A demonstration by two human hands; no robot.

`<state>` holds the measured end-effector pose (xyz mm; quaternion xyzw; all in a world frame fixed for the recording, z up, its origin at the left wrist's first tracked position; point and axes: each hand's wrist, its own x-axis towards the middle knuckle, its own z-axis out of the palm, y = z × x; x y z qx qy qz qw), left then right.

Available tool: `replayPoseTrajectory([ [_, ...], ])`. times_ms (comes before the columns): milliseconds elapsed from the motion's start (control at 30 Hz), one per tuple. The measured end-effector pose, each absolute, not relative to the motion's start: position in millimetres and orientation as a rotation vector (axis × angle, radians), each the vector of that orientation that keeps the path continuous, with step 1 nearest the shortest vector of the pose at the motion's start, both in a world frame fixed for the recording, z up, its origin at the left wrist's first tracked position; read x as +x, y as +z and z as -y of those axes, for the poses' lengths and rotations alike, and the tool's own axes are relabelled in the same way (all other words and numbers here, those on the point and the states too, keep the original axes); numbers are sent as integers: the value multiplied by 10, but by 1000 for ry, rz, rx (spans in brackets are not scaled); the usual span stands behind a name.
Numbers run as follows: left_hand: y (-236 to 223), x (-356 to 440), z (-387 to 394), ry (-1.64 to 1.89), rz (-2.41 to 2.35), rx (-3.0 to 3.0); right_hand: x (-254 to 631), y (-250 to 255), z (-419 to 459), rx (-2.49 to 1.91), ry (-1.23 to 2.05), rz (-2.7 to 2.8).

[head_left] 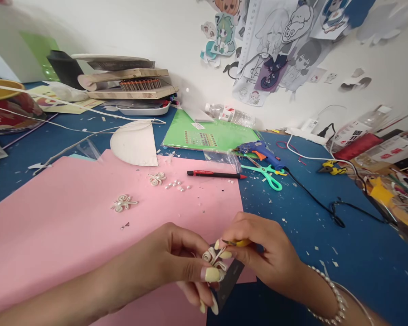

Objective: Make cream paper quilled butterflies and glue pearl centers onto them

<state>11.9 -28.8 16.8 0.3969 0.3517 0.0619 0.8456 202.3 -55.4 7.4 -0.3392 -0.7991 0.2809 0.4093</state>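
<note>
My left hand (177, 260) pinches a cream coiled-cord ornament (211, 257) between thumb and fingers. Behind the ornament is a dark, flat-sided piece (229, 278) that I cannot identify; the left fingers reach around its lower end. My right hand (267, 253) is closed around a small yellow-handled tool with a dark pointed tip (240, 243), and its fingertips meet the ornament's upper right edge. Two similar coiled ornaments, one nearer (123, 203) and one farther (157, 179), lie on the pink sheet (71, 203). Several white beads (178, 184) are scattered beside the farther one.
A red-and-black pen (214, 174) lies across the pink sheet. Green scissors (267, 174) and a blue glue gun (258, 148) with a black cord sit to the right. Yellow-handled pliers (333, 168) are farther right. A cream half-round piece (136, 142) and green packet (177, 127) lie behind.
</note>
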Motion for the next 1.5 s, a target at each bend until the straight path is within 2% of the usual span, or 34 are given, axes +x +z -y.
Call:
replayPoseTrajectory([
  [133,198,111,266,207,-793,814,2036,77,579,-927,650,1992],
  [367,241,80,246,308,-788,770,2021,112,583,-949,333,2091],
  [1200,197,78,257,231,-693,810,2018,83,571,-867,297,2225],
  [1500,186,78,279,229,-668,836,2008,84,602,-889,490,2228],
])
